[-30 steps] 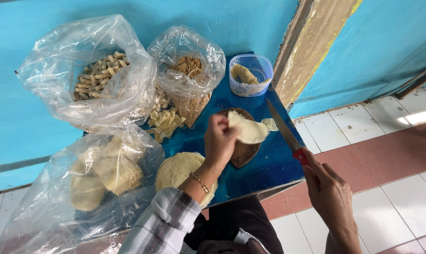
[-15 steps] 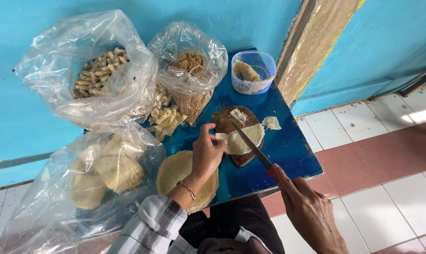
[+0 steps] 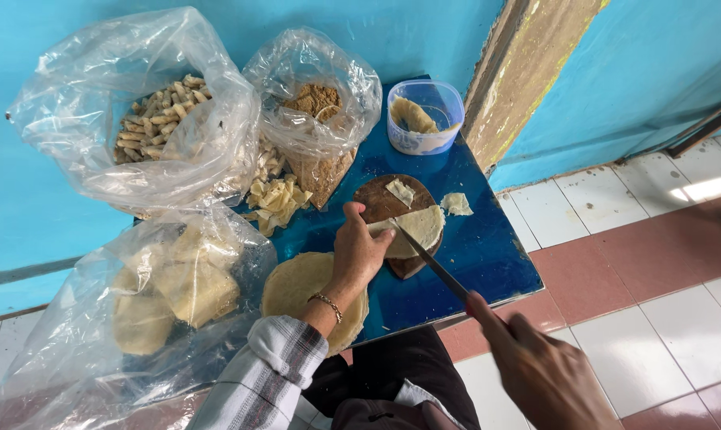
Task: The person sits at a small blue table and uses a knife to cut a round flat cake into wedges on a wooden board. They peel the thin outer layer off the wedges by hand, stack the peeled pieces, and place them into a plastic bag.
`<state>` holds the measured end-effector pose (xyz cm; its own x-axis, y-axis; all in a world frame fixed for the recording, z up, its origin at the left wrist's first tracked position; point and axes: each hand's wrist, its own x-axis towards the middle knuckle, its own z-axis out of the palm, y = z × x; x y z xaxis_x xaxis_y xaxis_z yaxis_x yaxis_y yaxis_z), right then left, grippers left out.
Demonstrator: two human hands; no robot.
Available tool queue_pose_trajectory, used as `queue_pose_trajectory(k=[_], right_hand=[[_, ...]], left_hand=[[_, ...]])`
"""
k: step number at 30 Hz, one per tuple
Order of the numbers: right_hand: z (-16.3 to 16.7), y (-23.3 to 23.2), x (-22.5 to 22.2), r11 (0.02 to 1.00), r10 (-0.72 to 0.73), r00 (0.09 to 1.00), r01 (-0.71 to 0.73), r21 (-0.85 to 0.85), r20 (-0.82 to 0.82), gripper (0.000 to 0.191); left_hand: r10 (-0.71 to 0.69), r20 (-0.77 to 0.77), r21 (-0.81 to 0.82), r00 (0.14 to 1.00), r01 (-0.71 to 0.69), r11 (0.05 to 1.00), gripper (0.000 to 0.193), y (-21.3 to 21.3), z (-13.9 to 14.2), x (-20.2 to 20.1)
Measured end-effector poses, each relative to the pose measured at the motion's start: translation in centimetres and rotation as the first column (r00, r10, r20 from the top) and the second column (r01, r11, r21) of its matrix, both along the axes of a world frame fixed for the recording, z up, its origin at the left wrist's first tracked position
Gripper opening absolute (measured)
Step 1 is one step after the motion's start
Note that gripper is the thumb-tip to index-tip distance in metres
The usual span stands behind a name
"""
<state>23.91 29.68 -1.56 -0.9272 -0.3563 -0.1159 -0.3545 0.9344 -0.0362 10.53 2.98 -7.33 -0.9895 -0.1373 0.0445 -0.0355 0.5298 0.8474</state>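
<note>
The left hand (image 3: pixel 359 253) now presses flat on the pale round wrapper sheet (image 3: pixel 415 229) atop the brown wooden board (image 3: pixel 376 201). The right hand (image 3: pixel 540 370), closed on the long steel knife (image 3: pixel 430 261), has drawn its blade onto the sheet.

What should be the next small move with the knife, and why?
Probably draw the knife down through the wrapper toward the body. The blade lies across the pale wrapper on the round board, the left hand presses the wrapper flat beside it, and the right hand grips the handle. The sheet looks uncut along the blade, and the fingers sit close, so a slow stroke seems wise.
</note>
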Motion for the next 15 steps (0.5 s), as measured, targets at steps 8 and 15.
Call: queue_pose_trajectory(k=[8, 15], right_hand=[[3.0, 8.4, 1.3, 0.973, -0.228, 0.967, 0.231, 0.013, -0.112, 0.062], [-4.3, 0.4, -6.7, 0.890, -0.454, 0.853, 0.424, -0.166, -0.256, 0.042]], left_hand=[[0.010, -0.111, -0.009, 0.994, -0.011, 1.000, 0.057, -1.4, 1.0, -0.3], [-0.072, -0.303, 0.041, 0.950, 0.089, 0.995, 0.045, -1.3, 5.0, 2.2]])
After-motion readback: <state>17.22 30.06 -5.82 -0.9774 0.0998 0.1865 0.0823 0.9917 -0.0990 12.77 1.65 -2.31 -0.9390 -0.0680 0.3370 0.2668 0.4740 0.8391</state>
